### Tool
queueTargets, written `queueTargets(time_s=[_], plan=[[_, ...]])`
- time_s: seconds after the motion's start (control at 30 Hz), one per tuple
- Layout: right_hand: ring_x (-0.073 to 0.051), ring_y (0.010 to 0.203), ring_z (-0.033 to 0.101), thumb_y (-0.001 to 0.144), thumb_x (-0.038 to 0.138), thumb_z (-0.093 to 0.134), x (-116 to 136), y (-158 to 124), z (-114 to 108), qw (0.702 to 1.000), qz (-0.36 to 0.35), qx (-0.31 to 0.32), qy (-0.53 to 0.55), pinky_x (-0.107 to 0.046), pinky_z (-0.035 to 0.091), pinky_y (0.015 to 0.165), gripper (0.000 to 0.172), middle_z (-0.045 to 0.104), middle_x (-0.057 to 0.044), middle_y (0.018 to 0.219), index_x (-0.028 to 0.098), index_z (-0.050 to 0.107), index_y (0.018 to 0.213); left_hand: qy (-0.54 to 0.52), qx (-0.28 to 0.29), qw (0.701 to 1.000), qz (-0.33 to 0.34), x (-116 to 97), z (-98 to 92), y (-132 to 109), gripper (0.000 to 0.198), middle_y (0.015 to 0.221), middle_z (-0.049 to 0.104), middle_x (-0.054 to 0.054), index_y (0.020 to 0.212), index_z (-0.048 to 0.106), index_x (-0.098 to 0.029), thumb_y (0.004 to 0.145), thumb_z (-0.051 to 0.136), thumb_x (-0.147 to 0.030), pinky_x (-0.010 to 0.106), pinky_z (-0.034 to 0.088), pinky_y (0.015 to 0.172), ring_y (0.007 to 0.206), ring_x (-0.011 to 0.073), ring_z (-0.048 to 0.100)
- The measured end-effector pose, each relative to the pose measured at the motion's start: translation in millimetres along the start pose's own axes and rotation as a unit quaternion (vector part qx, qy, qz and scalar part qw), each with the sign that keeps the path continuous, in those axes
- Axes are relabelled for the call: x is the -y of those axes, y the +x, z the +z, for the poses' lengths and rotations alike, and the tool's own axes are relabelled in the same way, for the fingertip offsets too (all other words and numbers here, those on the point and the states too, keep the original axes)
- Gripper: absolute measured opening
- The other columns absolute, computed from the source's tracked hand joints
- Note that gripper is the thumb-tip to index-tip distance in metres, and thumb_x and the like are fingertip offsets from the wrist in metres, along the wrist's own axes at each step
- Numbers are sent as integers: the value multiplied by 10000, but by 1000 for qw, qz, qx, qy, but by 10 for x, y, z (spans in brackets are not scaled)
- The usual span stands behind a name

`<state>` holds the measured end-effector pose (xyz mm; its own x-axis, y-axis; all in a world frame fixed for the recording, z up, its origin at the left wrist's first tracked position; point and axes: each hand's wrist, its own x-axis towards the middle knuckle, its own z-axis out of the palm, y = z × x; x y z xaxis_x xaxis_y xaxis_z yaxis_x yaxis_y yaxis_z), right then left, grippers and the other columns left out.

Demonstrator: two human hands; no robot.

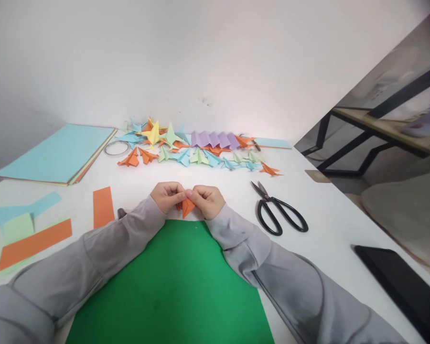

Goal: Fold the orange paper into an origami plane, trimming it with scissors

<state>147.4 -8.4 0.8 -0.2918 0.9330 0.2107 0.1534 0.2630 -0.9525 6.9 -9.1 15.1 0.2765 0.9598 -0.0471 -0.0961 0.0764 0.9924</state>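
Observation:
A small folded piece of orange paper (187,207) is pinched between both hands at the middle of the white table (326,210). My left hand (167,196) grips its left side with curled fingers. My right hand (208,200) grips its right side, fingertips meeting the left hand's. Both hands rest just beyond the far edge of a green sheet (175,286) that lies under my grey-sleeved forearms.
Black scissors (279,214) lie right of my hands. Several folded paper figures (197,148) line the back by the wall, with a tape ring (116,147). A stack of coloured sheets (57,155) and orange strips (102,206) lie left. A black flat object (401,282) sits front right.

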Motion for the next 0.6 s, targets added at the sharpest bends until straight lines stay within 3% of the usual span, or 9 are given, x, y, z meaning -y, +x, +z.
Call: queueTargets(time_s=[0.2,0.43,0.6], plan=[[-62,380,293,703,652,510,-11,-36,26,999,23,-27,18,-226,214,386,548,372,52,371,184,418,434,-52,-30,998,-2,64,-55,27,398,378,534,-27,475,540,-130,397,820,-402,191,349,362,340,68,468],[-60,356,361,699,626,535,-4,-42,11,997,39,50,40,-203,260,377,483,452,51,387,187,470,507,-76,21,997,-19,110,-154,77,330,409,537,-16,480,541,-125,447,816,-304,205,372,375,354,79,483],[-54,344,333,701,590,558,-15,-39,23,997,28,66,36,-201,238,364,469,450,52,380,187,453,485,-100,-5,994,-36,77,-115,55,331,413,518,-22,470,534,-124,456,814,-299,187,365,368,361,65,465]])
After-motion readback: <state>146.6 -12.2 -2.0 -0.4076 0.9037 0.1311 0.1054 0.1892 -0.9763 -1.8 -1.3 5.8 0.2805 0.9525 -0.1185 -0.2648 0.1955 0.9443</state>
